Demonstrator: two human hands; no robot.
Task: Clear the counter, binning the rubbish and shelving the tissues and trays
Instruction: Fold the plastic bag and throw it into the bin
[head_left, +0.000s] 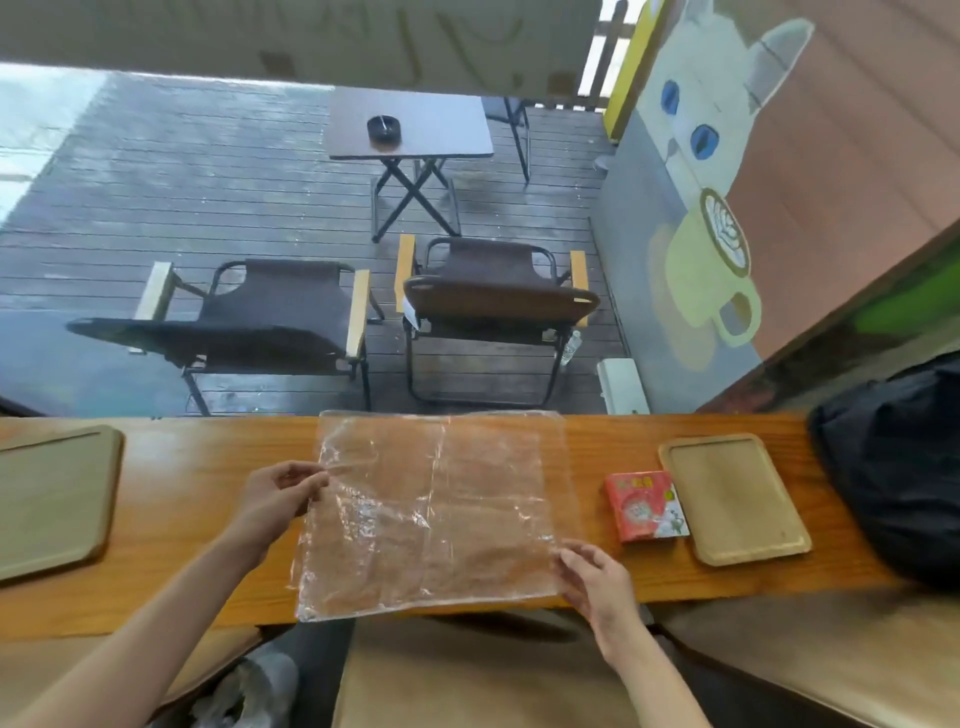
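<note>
A big clear plastic sheet (436, 509) lies flat in the middle of the wooden worktop (208, 467). The person's left hand (278, 496) pinches its left edge with the fingers curled onto it. The right hand (597, 582) pinches the near right corner, so each grip is closed on the plastic.

The sheet looks very thin and light. It is floppy, crinkly and a bit slippery, so it will sag and fold if lifted. Edges and corners are the best places to hold it. Scrunching it into a ball would likely make it easy to bin.

A red tissue pack (647, 506) sits just to the right. It looks soft and light, easy to take by its sides. Beside it lies a wooden tray (737, 499), stiff and flat, best held by the rim. Another tray (52, 499) lies far left.
</note>
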